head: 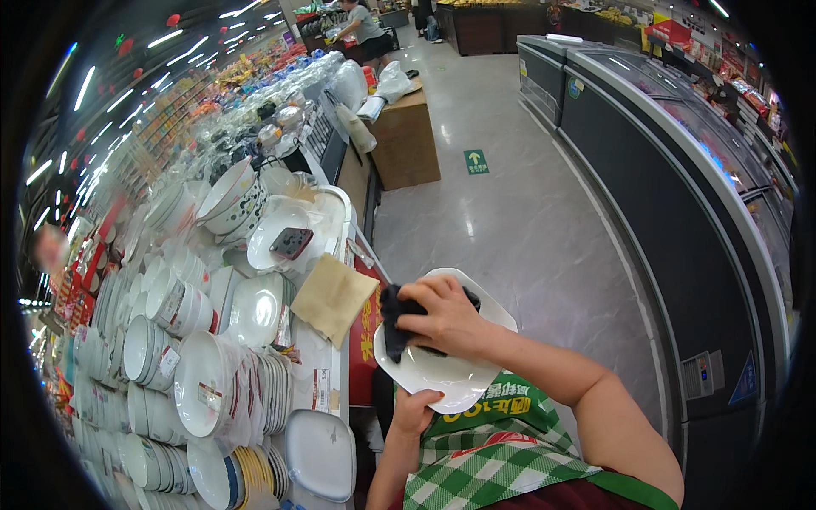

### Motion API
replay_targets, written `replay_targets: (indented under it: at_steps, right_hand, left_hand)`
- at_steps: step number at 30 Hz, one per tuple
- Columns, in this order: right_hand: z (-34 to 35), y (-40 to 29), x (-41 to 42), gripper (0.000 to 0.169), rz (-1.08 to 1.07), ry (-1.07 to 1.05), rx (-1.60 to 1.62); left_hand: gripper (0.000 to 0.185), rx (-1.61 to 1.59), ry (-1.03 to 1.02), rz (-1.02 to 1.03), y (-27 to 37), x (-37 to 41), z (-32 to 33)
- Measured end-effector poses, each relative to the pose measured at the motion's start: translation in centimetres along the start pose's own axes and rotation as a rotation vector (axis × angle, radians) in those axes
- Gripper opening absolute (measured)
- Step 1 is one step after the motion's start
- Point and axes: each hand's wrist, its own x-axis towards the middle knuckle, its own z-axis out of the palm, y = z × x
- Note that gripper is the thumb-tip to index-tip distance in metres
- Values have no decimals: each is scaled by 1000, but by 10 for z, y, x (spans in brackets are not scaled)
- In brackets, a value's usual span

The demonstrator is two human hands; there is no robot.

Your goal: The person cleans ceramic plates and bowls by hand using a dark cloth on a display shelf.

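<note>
A white square-sided porcelain dish (446, 381) is tilted in front of my apron. My left hand (414, 411) grips its near rim, the thumb lying over the edge. Over the dish, my right hand (440, 315) clutches a bunched dark cloth (396, 319) that touches the dish's inner surface. Part of the cloth is hidden under my fingers. Left of the dish, a tan sheet of cardboard or paper (335, 296) lies at the edge of the display counter. A pale square plate (320, 454) rests on the counter nearer to me.
Stacked bowls (182, 303) and plates (274, 389) crowd the counter at left. A phone (292, 243) sits in a white bowl (261, 245). Beyond stands a cardboard box (406, 143) with plastic bags. Freezer cabinets (637, 210) line the aisle's right. A person (366, 32) stands far off.
</note>
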Motion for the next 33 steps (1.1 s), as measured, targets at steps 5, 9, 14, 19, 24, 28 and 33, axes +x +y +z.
replay_targets:
  at_steps: [5,9,14,19,24,28,33]
  right_hand:
    - [1,22,9,53,362,240,-197]
    - [21,41,-14,51,838,125,131]
    - [35,18,-55,41,1205,-57,979]
    - [42,-8,-75,39,1343,10,1280]
    - [22,23,-91,47,1394,646,1607]
    - [-21,25,-56,44,969,998,1987]
    - [-38,-26,6,53,867,827,2214]
  left_hand:
    - [61,-17,35,132,-7,0,6]
    - [61,106,145,318,-3,0,5]
    - [62,52,315,516,15,7,-2]
    - [74,-195,290,510,39,9,5]
    - [73,-97,323,472,33,4,-3]
    - [69,-108,265,408,23,4,-4]
    - [67,-67,199,308,13,4,5]
